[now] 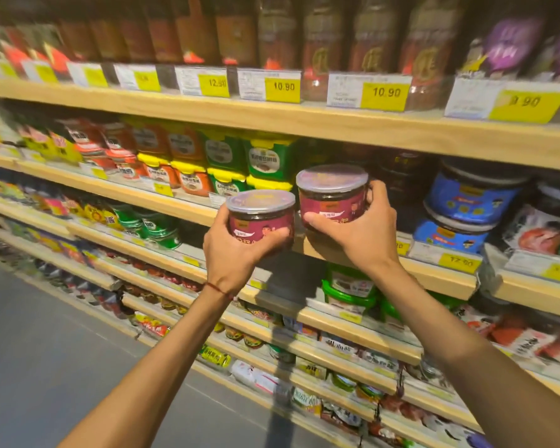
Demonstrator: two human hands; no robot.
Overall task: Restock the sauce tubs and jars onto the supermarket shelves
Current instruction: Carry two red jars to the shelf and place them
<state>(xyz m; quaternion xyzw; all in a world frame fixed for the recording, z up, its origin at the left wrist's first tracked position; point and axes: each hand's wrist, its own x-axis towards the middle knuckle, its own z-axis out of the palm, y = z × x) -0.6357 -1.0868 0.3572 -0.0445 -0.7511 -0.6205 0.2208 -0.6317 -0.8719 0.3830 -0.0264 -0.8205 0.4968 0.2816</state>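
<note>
My left hand (236,250) grips a round sauce tub (261,211) with a purple label and a clear lid, holding it from below and the side. My right hand (359,227) grips a second, matching purple tub (332,195), thumb on its front and fingers round its right side. Both tubs are held upright in front of the wooden shelf (434,273), at a dark gap between the green-and-yellow tubs (265,160) and the blue-labelled tubs (466,202). The right tub is slightly higher and closer to the gap.
Bottles stand on the shelf above, behind yellow price tags (382,92). Green tubs (349,291) sit on the shelf below the hands. Lower shelves hold packets and jars. Grey floor (46,350) lies to the left.
</note>
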